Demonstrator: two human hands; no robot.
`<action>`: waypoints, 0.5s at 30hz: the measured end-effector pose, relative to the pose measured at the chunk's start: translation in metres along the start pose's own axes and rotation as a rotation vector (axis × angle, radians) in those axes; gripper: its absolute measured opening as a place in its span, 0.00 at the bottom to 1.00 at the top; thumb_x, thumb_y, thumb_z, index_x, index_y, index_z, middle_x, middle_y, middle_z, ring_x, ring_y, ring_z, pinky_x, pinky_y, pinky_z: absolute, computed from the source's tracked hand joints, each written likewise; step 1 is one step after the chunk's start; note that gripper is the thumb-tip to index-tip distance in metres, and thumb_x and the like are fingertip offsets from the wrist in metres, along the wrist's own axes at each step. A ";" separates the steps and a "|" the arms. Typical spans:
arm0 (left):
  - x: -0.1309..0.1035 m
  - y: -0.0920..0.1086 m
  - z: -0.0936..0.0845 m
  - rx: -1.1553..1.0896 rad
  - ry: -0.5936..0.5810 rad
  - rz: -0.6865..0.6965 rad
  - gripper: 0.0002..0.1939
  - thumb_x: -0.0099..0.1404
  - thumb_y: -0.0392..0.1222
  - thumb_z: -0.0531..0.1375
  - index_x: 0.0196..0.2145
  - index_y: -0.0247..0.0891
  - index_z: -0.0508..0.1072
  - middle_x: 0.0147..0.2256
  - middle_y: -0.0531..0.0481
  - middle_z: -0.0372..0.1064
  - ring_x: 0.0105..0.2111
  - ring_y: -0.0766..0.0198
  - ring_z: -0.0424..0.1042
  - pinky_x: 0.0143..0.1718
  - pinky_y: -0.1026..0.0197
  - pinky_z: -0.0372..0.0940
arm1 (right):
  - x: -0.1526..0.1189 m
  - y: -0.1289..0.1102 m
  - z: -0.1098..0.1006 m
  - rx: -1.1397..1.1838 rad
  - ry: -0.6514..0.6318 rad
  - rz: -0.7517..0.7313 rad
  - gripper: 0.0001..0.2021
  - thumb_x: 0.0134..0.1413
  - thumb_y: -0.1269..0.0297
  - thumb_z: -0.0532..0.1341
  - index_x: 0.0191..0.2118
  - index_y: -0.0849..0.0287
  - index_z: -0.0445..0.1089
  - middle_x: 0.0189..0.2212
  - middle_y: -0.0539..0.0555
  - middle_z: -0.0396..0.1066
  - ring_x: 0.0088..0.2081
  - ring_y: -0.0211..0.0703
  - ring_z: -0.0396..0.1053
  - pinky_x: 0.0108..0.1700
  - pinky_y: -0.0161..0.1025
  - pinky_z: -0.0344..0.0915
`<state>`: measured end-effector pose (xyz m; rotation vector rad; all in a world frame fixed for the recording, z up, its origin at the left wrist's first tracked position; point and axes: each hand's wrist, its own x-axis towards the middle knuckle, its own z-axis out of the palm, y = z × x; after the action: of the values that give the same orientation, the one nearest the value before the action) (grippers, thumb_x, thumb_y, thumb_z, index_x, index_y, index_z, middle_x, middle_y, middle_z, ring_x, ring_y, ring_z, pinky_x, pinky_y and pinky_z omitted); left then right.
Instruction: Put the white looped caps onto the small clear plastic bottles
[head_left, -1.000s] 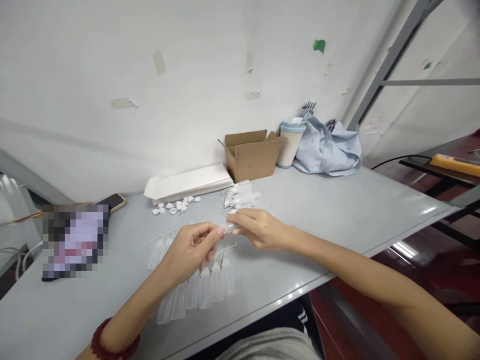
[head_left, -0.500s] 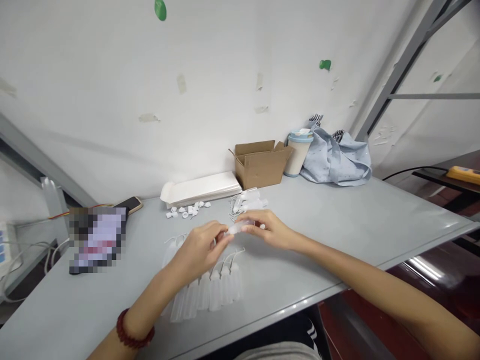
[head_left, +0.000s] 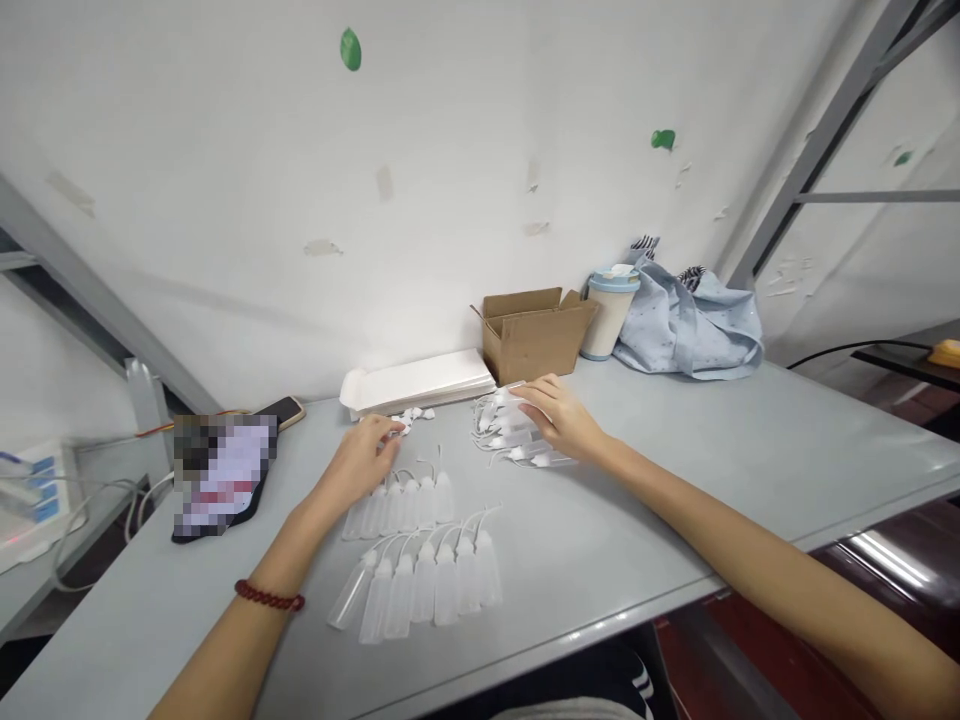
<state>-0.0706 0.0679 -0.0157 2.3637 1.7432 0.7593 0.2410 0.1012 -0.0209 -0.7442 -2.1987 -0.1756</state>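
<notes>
My left hand (head_left: 365, 455) is at the small white caps (head_left: 414, 416), its fingers bent and closed around a cap that they mostly hide. Over a pile of clear plastic bottles with thin tips (head_left: 514, 438), my right hand (head_left: 559, 412) pinches one bottle between thumb and fingers. Nearer the table's front edge lies a row of clear bottles (head_left: 424, 585), side by side, with thin bent tubes at their tops. Behind it is a second row of similar bottles (head_left: 409, 505), just below my left hand.
A flat white stack (head_left: 420, 382) and an open cardboard box (head_left: 541, 338) stand against the wall. To their right are a lidded cup (head_left: 609, 318) and a light blue bag (head_left: 690, 325). A phone (head_left: 286, 411) and a blurred-out item (head_left: 225, 475) lie at the left.
My hands have moved apart from the bottle they held together. The left went back to the caps, the right to the bottle pile. The view shifted slightly.
</notes>
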 end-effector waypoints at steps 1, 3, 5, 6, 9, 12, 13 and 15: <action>0.000 0.000 0.001 -0.008 -0.007 0.007 0.19 0.60 0.44 0.48 0.40 0.34 0.74 0.42 0.40 0.71 0.38 0.55 0.72 0.35 0.56 0.69 | -0.001 0.002 0.001 -0.005 -0.015 0.003 0.13 0.60 0.73 0.51 0.47 0.59 0.67 0.39 0.59 0.71 0.39 0.48 0.61 0.42 0.47 0.65; 0.000 0.001 0.003 -0.016 -0.019 0.015 0.20 0.61 0.44 0.48 0.40 0.34 0.75 0.46 0.40 0.70 0.41 0.54 0.72 0.36 0.56 0.69 | -0.003 0.007 0.005 -0.021 -0.049 -0.001 0.16 0.57 0.78 0.50 0.46 0.59 0.69 0.41 0.59 0.71 0.40 0.48 0.61 0.42 0.48 0.65; 0.000 0.002 0.004 -0.020 -0.036 0.020 0.20 0.61 0.44 0.48 0.40 0.35 0.75 0.49 0.39 0.69 0.44 0.53 0.71 0.37 0.55 0.69 | -0.006 0.011 0.008 -0.039 -0.075 -0.014 0.20 0.53 0.82 0.49 0.46 0.59 0.70 0.43 0.59 0.71 0.41 0.48 0.60 0.43 0.48 0.65; 0.000 0.002 0.004 -0.019 -0.046 0.024 0.20 0.61 0.44 0.48 0.40 0.35 0.75 0.49 0.39 0.69 0.45 0.52 0.71 0.38 0.54 0.69 | -0.006 0.013 0.009 -0.046 -0.084 -0.020 0.22 0.51 0.84 0.49 0.45 0.59 0.70 0.43 0.59 0.70 0.41 0.48 0.60 0.43 0.49 0.65; 0.000 0.001 0.004 -0.012 -0.068 0.037 0.20 0.61 0.43 0.47 0.40 0.36 0.76 0.50 0.40 0.69 0.47 0.52 0.70 0.40 0.53 0.69 | -0.007 0.015 0.010 -0.071 -0.084 -0.025 0.22 0.49 0.85 0.49 0.44 0.59 0.71 0.44 0.59 0.70 0.43 0.48 0.60 0.44 0.48 0.65; 0.000 0.000 0.005 0.001 -0.066 0.043 0.21 0.62 0.43 0.47 0.41 0.34 0.76 0.50 0.38 0.69 0.46 0.51 0.70 0.42 0.51 0.68 | -0.007 0.015 0.007 -0.107 -0.062 -0.004 0.21 0.50 0.84 0.49 0.43 0.58 0.71 0.44 0.60 0.69 0.43 0.48 0.60 0.42 0.47 0.66; 0.000 0.000 0.005 0.004 -0.061 0.043 0.21 0.62 0.43 0.46 0.41 0.33 0.75 0.49 0.38 0.69 0.46 0.51 0.71 0.43 0.51 0.68 | -0.006 0.014 0.006 -0.116 -0.049 0.006 0.20 0.50 0.83 0.49 0.42 0.58 0.71 0.44 0.60 0.68 0.43 0.48 0.60 0.42 0.47 0.66; 0.000 0.000 0.006 0.011 -0.049 0.043 0.22 0.62 0.42 0.46 0.42 0.32 0.75 0.49 0.37 0.69 0.45 0.51 0.71 0.45 0.50 0.67 | -0.004 0.011 0.002 -0.122 -0.013 0.020 0.19 0.51 0.82 0.49 0.41 0.57 0.71 0.44 0.59 0.68 0.43 0.48 0.60 0.41 0.47 0.65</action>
<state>-0.0684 0.0696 -0.0205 2.4127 1.6876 0.6935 0.2478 0.1092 -0.0267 -0.8362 -2.2069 -0.2972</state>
